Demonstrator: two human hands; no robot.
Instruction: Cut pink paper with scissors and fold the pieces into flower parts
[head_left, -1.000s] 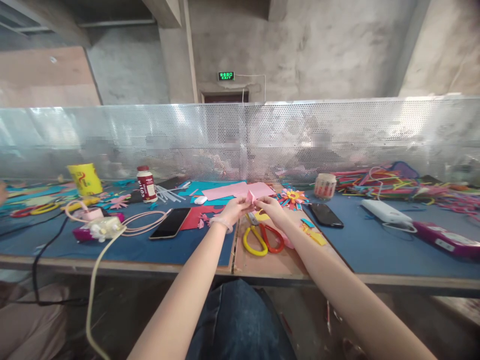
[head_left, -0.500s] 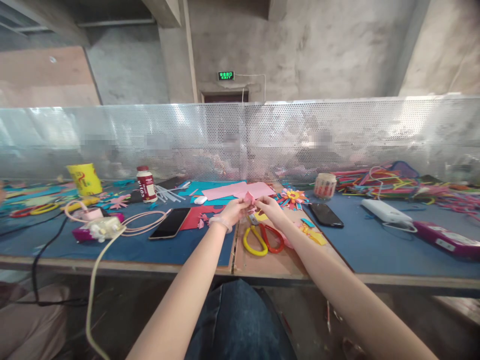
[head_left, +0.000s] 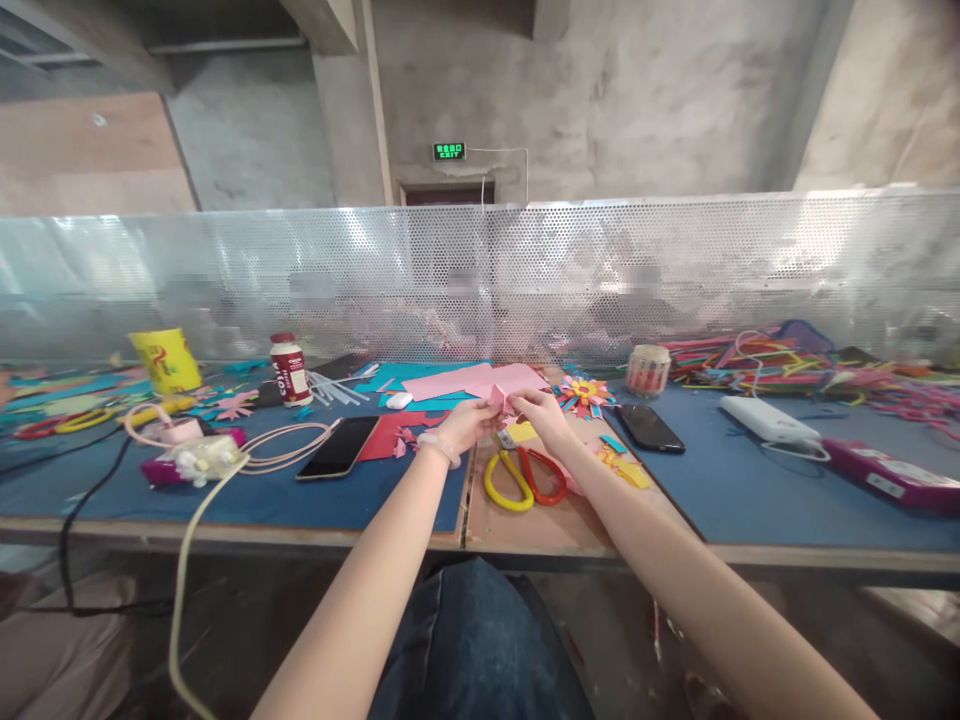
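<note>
A small folded piece of pink paper (head_left: 499, 396) is pinched between my two hands above the middle of the table. My left hand (head_left: 471, 422) grips its left side, fingers closed. From the right, my right hand (head_left: 541, 415) has its fingers closed at the paper's other edge. Scissors with one yellow and one red handle (head_left: 510, 482) lie just below the hands, near a yellow paper piece (head_left: 523, 433). Behind the hands, pink paper sheets (head_left: 450, 381) rest on blue paper (head_left: 435, 402). A multicoloured paper flower (head_left: 583, 394) lies right of them.
Left are a phone (head_left: 339, 447), a bottle (head_left: 289, 370), a yellow cup (head_left: 166, 361) and a power strip with cables (head_left: 196, 457). Right are another phone (head_left: 649, 429), a jar (head_left: 648, 371), a white power bank (head_left: 772, 422) and a purple box (head_left: 892, 475). A perforated metal screen (head_left: 337, 260) stands behind.
Both hands stay close together around the pink paper, whose visible fold has shifted slightly. The whole view has moved a little; the other things on the table lie as before.
</note>
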